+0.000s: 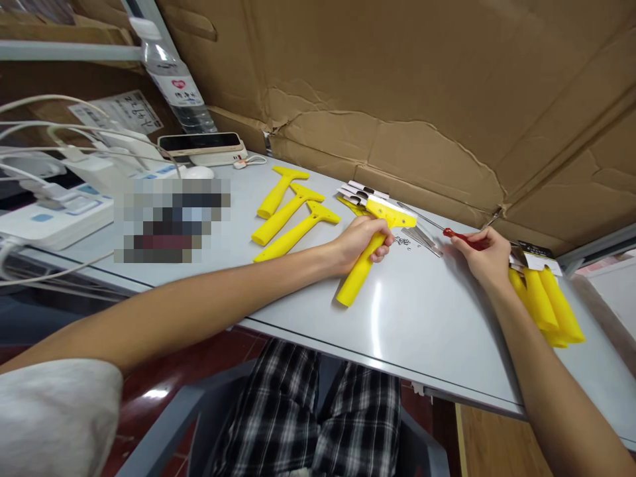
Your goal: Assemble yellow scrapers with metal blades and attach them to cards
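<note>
My left hand [365, 244] is wrapped round the handle of a yellow scraper [356, 275], its wide head pointing away from me and its lower end near the tabletop. In my right hand [484, 255] is a screwdriver [460, 237] with a red handle, its shaft pointing left toward the scraper's head. Small screws [403, 241] lie in a loose pile just right of that head. Beside them are several thin metal blades [424, 242]. Three yellow scraper handles [281, 222] rest in a row left of my left hand.
Finished-looking yellow scrapers [546, 298] with black-and-white cards are stacked at the right. A phone [199, 142], a water bottle [173, 83] and a cabled power strip [64, 215] stand at the left. Cardboard [397, 79] walls the table's [422, 331] back edge.
</note>
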